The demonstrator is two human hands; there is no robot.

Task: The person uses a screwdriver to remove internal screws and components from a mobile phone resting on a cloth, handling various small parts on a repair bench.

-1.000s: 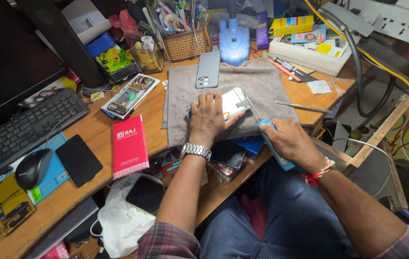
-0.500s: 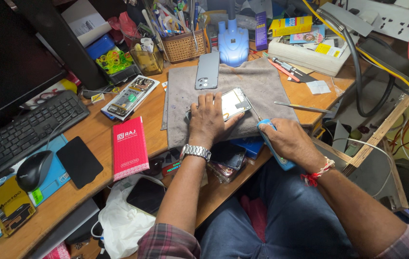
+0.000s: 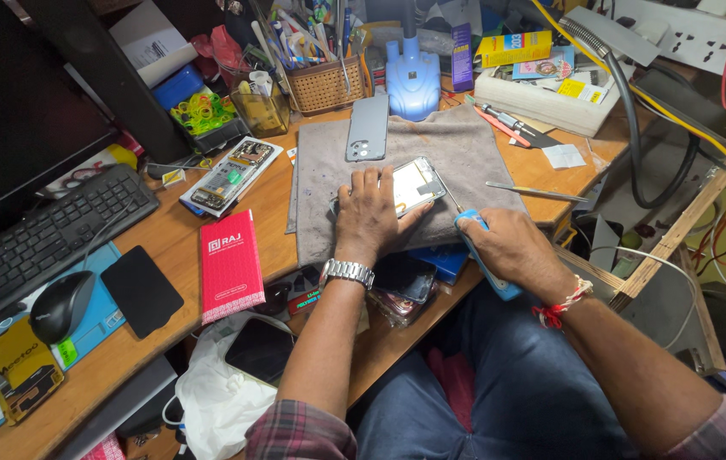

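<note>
Left hand (image 3: 369, 213) is flat on the opened phone (image 3: 411, 185), fingers spread and pressing it down onto the grey cloth (image 3: 465, 153), palm covering the phone's near end. The phone lies near the middle of the cloth, its pale inner side up, angled toward two o'clock. Right hand (image 3: 512, 249), at four o'clock from the phone, is closed around a blue-handled screwdriver (image 3: 482, 255), the thin shaft running up toward eleven o'clock and its tip at the phone's right edge; whether it touches is too fine to tell. At twelve o'clock from the left hand, a grey phone back cover (image 3: 367, 128) lies on the cloth. Out at three o'clock, metal tweezers (image 3: 536, 192) sit apart. At nine o'clock, a red box (image 3: 231, 264) rests on the wooden desk (image 3: 167, 234).
</note>
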